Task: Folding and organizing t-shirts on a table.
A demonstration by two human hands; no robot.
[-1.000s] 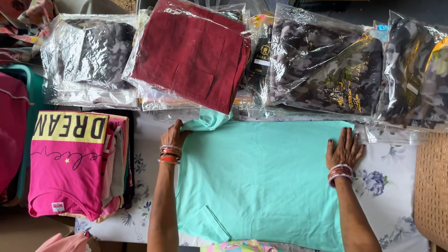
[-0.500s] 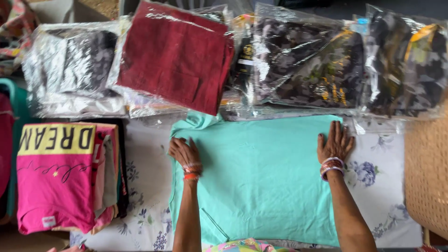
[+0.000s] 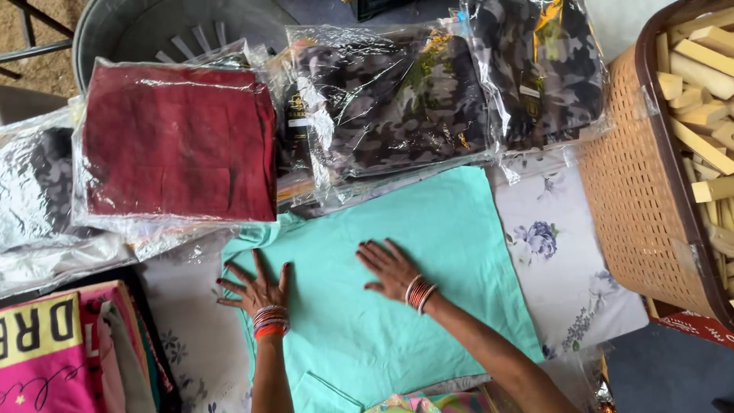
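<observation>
Both hands lay flat, palms down, fingers spread, gripping nothing: left hand (image 3: 256,289) on the left edge of the mint-green garment (image 3: 397,291), right hand (image 3: 390,268) pressed near its middle, the two hands close together but apart. One garment only, spread flat under both palms; its long axis ran from the near edge by the forearms away toward the bagged clothes, tilted slightly to the right, with what looked like the neck end tucked under the bags beyond the left hand's fingertips. A small pocket or label corner (image 3: 325,386) showed just behind the left wrist. Bangles counted roughly: an orange-red stack on the left wrist (image 3: 269,320), a thinner set on the right wrist (image 3: 419,293). Beyond the fingers lay plastic-bagged garments: one maroon (image 3: 180,149), two dark camouflage-patterned (image 3: 390,103), one grey at far left (image 3: 34,183). Left of the left hand sat one pink folded stack (image 3: 46,352). Right of the right hand stood one woven plastic basket (image 3: 634,199) holding many pale wooden blocks (image 3: 699,92), too many to count. Surface was a white cloth with purple flower print (image 3: 547,245); a grey metal tub (image 3: 176,23) and bare ground behind it.
</observation>
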